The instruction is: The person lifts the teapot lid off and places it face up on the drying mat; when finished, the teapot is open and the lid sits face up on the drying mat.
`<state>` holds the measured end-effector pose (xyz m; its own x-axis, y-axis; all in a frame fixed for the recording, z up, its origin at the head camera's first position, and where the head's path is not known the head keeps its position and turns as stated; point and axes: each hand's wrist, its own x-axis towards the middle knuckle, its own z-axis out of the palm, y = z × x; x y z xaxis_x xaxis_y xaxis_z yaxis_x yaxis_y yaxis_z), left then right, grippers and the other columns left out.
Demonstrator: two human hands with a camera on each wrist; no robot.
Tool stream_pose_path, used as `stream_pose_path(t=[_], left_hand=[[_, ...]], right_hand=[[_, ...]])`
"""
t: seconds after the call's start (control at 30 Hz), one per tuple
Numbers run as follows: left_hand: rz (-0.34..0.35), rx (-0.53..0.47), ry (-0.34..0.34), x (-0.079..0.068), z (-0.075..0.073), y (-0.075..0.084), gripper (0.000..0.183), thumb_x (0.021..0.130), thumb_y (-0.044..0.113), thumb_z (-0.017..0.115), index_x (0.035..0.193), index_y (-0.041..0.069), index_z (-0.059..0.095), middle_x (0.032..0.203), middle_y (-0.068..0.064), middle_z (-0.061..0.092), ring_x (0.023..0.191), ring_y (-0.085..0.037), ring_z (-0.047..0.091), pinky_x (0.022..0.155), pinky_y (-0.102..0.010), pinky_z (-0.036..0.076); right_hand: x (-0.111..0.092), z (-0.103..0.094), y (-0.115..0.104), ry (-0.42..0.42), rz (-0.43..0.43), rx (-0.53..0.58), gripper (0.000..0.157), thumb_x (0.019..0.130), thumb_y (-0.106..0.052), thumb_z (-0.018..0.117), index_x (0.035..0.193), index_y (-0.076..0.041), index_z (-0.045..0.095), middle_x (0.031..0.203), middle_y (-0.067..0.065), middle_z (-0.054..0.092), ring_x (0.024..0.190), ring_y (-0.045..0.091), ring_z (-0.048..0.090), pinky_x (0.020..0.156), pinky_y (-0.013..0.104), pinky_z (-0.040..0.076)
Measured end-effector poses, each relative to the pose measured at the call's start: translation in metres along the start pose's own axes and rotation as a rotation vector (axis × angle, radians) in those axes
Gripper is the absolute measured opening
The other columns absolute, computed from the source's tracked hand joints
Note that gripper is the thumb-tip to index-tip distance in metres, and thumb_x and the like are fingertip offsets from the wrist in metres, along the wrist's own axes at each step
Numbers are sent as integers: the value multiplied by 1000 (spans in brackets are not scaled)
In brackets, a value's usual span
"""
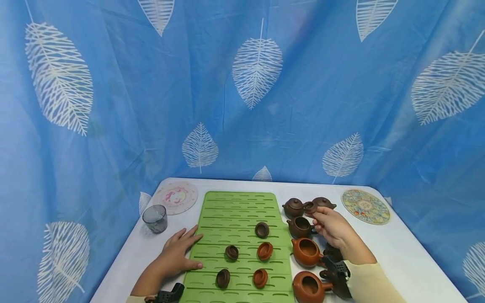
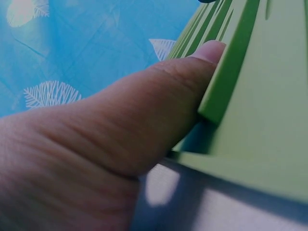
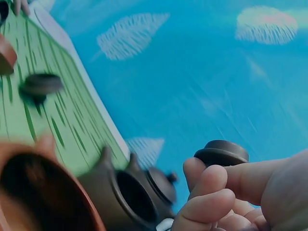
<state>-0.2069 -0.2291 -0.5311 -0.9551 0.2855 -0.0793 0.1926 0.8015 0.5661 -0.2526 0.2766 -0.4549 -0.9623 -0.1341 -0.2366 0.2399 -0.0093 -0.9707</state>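
My right hand (image 1: 335, 229) pinches a small dark brown teapot lid (image 1: 310, 207) between thumb and fingers. In the right wrist view the lid (image 3: 222, 153) is held upside down, its inner rim facing up. Just below it stands a dark teapot (image 1: 300, 227) with its mouth uncovered; behind that are a lidded dark teapot (image 1: 293, 207) and another dark teapot (image 1: 323, 203). My left hand (image 1: 178, 252) lies with fingers spread at the left edge of the green mat (image 1: 238, 204), and its thumb (image 2: 168, 91) touches the mat's edge in the left wrist view.
On the mat lie dark lids, one a dark lid (image 1: 262, 229), and two reddish lids, one a reddish lid (image 1: 265, 251). Two open reddish teapots (image 1: 306, 252) line its right side. More dark pots are partly behind my right forearm. A glass (image 1: 155, 219) and two round mats (image 1: 365, 206) stand outward.
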Motion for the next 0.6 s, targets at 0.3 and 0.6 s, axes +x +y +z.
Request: stream_pose_path(t=[0.3,0.6], left_hand=[[13,14,12,-1,1,1,97,71,56,92,154,22,55,173,-1,30,158,-45,19,119,-77,16],[19,23,8,-3,-1,1,97,71,54,93,154,22,55,173,-2,30,158,-46,19,119,-77,17]], right_hand=[[11,56,-4,-86,9,-5,26,112,-15,49,133,0,53,110,6,58,74,5,52,61,16,48],[18,104,-6,-195,0,-10,34,112,-16,51,140,3,49,108,7,62,69,4,51,59,17,48]])
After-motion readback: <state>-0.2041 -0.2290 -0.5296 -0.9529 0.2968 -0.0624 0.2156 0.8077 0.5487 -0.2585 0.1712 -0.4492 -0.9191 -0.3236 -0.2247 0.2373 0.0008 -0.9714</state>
